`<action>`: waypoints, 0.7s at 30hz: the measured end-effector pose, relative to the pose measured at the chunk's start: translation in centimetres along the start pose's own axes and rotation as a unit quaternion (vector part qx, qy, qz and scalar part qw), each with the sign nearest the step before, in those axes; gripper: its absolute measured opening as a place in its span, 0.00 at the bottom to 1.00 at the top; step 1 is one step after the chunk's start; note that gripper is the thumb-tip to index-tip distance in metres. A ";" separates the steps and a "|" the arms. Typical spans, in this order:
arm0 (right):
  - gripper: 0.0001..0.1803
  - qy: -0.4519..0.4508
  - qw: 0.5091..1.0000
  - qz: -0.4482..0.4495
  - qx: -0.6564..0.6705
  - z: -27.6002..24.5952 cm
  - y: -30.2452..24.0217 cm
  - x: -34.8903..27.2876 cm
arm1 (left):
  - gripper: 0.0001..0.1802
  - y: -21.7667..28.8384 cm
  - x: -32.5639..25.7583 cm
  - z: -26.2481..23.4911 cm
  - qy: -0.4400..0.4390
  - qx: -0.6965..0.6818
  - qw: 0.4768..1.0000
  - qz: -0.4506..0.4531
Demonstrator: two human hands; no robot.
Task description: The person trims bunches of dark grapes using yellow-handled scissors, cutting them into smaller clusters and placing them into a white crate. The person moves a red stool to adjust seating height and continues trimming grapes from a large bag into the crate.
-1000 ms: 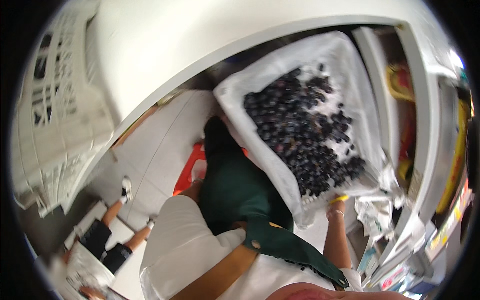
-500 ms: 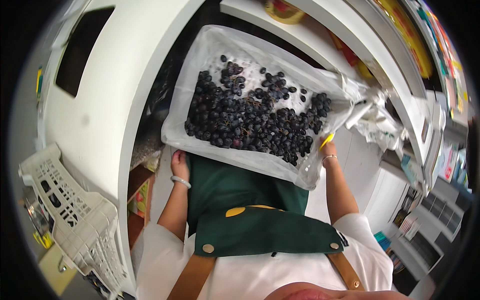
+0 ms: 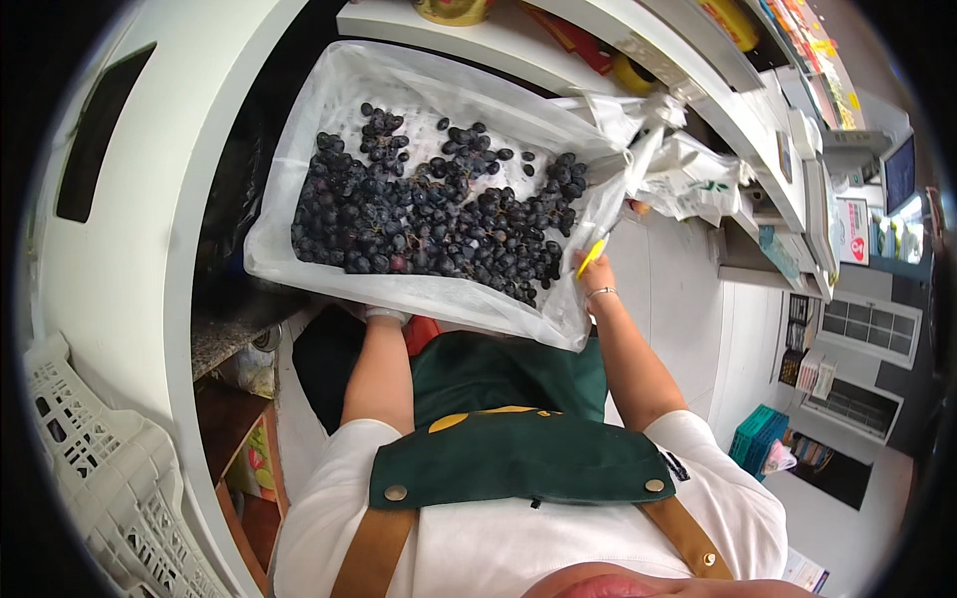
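— What is that tray (image 3: 329, 274) lined with?
— Thin, crinkled, translucent white plastic film; the dark grapes (image 3: 429, 214) on it look smooth with a dull bloom.
— And the apron (image 3: 518, 453)?
— Matt green cloth, shiny metal studs, tan leather-like straps. The crate (image 3: 100, 488) is matt white moulded plastic.

Grapes (image 3: 439, 219) lie in the lined tray (image 3: 299, 269), crate (image 3: 90, 468) lower left.
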State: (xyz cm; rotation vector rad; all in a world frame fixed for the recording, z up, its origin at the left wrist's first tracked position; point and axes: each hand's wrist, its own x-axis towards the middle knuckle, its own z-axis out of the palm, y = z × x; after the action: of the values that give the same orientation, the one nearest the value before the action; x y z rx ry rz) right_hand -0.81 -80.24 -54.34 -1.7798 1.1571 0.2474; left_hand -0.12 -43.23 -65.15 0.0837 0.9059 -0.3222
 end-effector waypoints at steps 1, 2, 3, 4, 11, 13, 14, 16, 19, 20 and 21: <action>0.13 -0.018 1.000 -0.001 0.022 0.1 0.1 -0.1 | 0.30 -0.2 0.0 -0.1 -0.007 0.000 1.000 -0.005; 0.12 -0.036 0.998 -0.002 0.044 0.0 0.3 -0.2 | 0.30 -0.6 0.0 -0.3 -0.015 0.000 1.000 -0.011; 0.11 -0.026 0.998 0.000 0.050 0.1 0.3 -0.4 | 0.30 -0.9 0.2 -0.3 -0.024 0.003 1.000 -0.019; 0.10 -0.018 0.998 0.002 0.055 0.3 0.3 -0.6 | 0.31 -1.4 0.1 -0.5 -0.033 0.002 0.999 -0.025; 0.07 0.006 0.998 -0.056 0.030 -0.3 2.1 0.6 | 0.32 -4.6 0.4 -1.8 -0.101 0.033 0.990 -0.095; 0.11 0.023 0.997 -0.077 0.017 -0.4 3.5 1.5 | 0.32 -4.5 0.2 -2.0 -0.123 0.054 0.983 -0.129; 0.10 0.041 0.996 -0.073 -0.022 -0.5 3.9 2.3 | 0.33 -4.2 0.0 -2.0 -0.126 0.071 0.977 -0.156; 0.12 0.061 0.990 -0.066 -0.112 -0.2 2.4 1.8 | 0.34 -3.4 -1.8 -0.9 -0.121 0.105 0.964 -0.214; 0.17 0.061 0.984 -0.086 -0.147 -0.2 1.9 3.7 | 0.26 -2.2 -5.6 0.5 0.099 0.367 0.905 -0.192; 0.18 0.074 0.982 -0.087 -0.149 -0.1 1.8 3.9 | 0.21 -1.1 -7.2 0.6 0.030 0.383 0.891 -0.241; 0.19 0.083 0.981 -0.090 -0.150 0.3 1.3 3.8 | 0.20 -0.3 -9.4 1.9 0.014 0.439 0.870 -0.223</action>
State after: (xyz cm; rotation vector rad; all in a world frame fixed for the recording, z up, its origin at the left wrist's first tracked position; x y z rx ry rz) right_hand 0.26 -82.41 -57.60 -2.1928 1.1094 0.1744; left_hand -4.13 -41.63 -56.55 0.7287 0.7368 -1.1585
